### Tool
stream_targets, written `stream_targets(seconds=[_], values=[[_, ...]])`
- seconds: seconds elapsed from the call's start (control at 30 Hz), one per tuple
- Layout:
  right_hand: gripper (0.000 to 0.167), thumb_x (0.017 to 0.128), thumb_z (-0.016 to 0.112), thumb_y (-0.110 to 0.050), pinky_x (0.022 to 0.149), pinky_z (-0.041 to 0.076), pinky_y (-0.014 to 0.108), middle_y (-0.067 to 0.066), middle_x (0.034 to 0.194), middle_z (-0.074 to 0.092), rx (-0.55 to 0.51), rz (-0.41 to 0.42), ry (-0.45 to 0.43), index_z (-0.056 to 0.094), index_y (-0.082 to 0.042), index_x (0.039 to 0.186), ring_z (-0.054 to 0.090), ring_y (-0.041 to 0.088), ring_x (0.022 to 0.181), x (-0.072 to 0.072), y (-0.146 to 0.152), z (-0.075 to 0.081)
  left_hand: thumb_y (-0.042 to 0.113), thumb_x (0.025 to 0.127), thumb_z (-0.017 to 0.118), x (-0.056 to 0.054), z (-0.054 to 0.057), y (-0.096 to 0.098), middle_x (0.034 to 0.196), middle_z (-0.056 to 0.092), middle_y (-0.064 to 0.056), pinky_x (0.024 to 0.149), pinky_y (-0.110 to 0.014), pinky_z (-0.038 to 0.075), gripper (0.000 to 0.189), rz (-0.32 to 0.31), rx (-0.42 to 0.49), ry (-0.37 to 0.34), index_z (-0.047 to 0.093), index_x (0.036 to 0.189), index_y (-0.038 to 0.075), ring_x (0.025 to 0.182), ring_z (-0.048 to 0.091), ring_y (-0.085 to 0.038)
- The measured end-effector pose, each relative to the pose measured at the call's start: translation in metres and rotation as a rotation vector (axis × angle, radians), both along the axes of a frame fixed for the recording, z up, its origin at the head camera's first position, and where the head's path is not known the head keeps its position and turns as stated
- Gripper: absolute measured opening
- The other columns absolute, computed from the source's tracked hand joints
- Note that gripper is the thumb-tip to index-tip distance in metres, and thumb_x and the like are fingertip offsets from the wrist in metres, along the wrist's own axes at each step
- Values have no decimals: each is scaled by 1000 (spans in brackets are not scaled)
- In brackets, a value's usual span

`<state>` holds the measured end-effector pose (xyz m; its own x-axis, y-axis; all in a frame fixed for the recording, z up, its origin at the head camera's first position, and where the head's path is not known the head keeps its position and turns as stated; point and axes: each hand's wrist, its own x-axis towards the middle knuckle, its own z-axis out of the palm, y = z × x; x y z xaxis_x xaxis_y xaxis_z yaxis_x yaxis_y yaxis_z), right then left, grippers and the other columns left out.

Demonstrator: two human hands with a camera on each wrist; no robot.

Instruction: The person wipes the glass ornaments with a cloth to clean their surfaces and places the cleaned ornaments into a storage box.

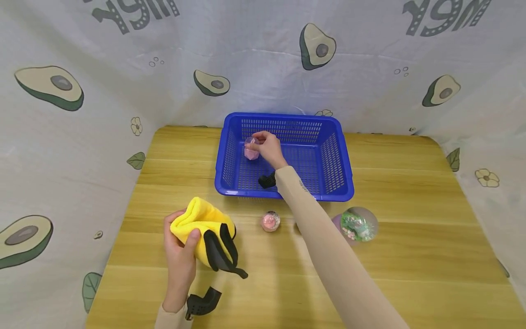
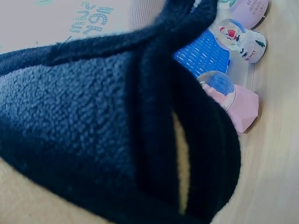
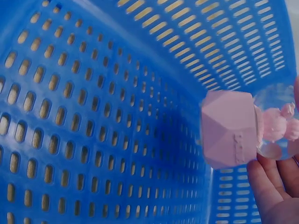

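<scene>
My right hand point(image 1: 269, 147) reaches into the blue plastic basket point(image 1: 346, 183) and grips a small snow globe point(image 3: 229, 130) by its clear dome. The globe has a faceted pink base and a pink figure inside; in the head view it is at the basket's left side. In front of the basket, my left hand point(image 1: 181, 256) holds a folded yellow cloth point(image 1: 201, 219) with black edging and a black loop, its thumb lying over the front. The cloth's dark underside point(image 2: 79, 102) fills much of the left wrist view.
Another pink-based snow globe point(image 1: 270, 221) stands on the wooden table point(image 1: 164, 173) before the basket. Right of it, a Santa snow globe point(image 2: 254, 46) is mostly hidden by my right forearm in the head view. A larger globe with a purple base point(image 1: 358, 225) stands further right.
</scene>
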<state>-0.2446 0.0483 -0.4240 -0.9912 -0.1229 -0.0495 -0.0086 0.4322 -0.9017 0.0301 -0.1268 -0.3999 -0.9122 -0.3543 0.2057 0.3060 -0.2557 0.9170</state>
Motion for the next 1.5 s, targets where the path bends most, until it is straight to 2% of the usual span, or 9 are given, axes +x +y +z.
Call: stream_targets(seconds=[0.27, 0.47, 0.7, 0.8, 0.93, 1.1, 1.2, 1.33, 1.5], values=[[37, 80, 77, -8, 81, 50, 32, 16, 107, 65, 109, 103, 1, 63, 4, 112, 61, 26, 96, 1, -2, -3, -5, 87, 57, 0, 0, 2, 111, 48, -15, 78, -23, 52, 37, 0, -32, -36, 45, 120, 5, 92, 52, -23], [36, 79, 78, -5, 82, 50, 32, 17, 106, 66, 141, 131, -1, 62, 5, 110, 63, 26, 95, 1, -1, -5, -5, 87, 56, 0, 0, 4, 111, 48, -14, 78, -23, 52, 36, -1, -45, -40, 44, 120, 5, 92, 52, -23], [42, 80, 78, -11, 86, 49, 32, 17, 110, 65, 145, 137, -27, 61, 5, 116, 62, 26, 100, 1, 0, -5, -5, 87, 56, -1, -1, 5, 110, 49, -14, 78, -23, 52, 36, -6, -41, -31, 45, 120, 5, 92, 52, -22], [46, 81, 77, -13, 88, 49, 32, 18, 115, 63, 73, 117, -47, 59, 6, 119, 61, 27, 105, 1, 3, -2, -5, 87, 56, -1, -2, 5, 110, 49, -14, 77, -23, 52, 36, -11, -37, -27, 45, 120, 5, 92, 52, -22], [49, 82, 76, -12, 93, 47, 32, 22, 120, 60, -86, 75, -71, 57, 8, 122, 59, 28, 110, 0, 12, 7, -5, 87, 56, -1, -2, 6, 110, 49, -14, 77, -23, 51, 36, -21, -28, -25, 45, 120, 5, 92, 52, -22], [48, 86, 70, -8, 97, 43, 30, 25, 126, 56, -306, 41, -92, 53, 9, 127, 58, 27, 111, 2, 31, 27, -5, 88, 56, -1, -3, 7, 109, 48, -14, 78, -23, 51, 36, -27, -21, -33, 45, 120, 5, 92, 52, -22], [46, 88, 67, -4, 98, 42, 30, 26, 128, 54, -418, 43, -64, 51, 10, 129, 58, 24, 110, 7, 45, 41, -6, 88, 55, -1, -3, 8, 110, 48, -14, 78, -23, 51, 36, -29, -21, -46, 45, 120, 6, 92, 52, -22], [44, 89, 64, -1, 99, 41, 30, 23, 125, 56, -532, 68, -9, 49, 12, 129, 58, 20, 108, 21, 62, 58, -5, 89, 55, -2, -3, 9, 110, 48, -14, 79, -23, 51, 35, -37, -22, -62, 45, 120, 6, 93, 52, -22], [41, 91, 60, 3, 101, 40, 33, 22, 125, 56, -631, 120, 24, 49, 11, 129, 57, 24, 113, 49, 80, 70, -5, 89, 55, -4, -3, 11, 110, 47, -14, 79, -23, 51, 35, -47, -23, -72, 45, 120, 6, 93, 51, -22]])
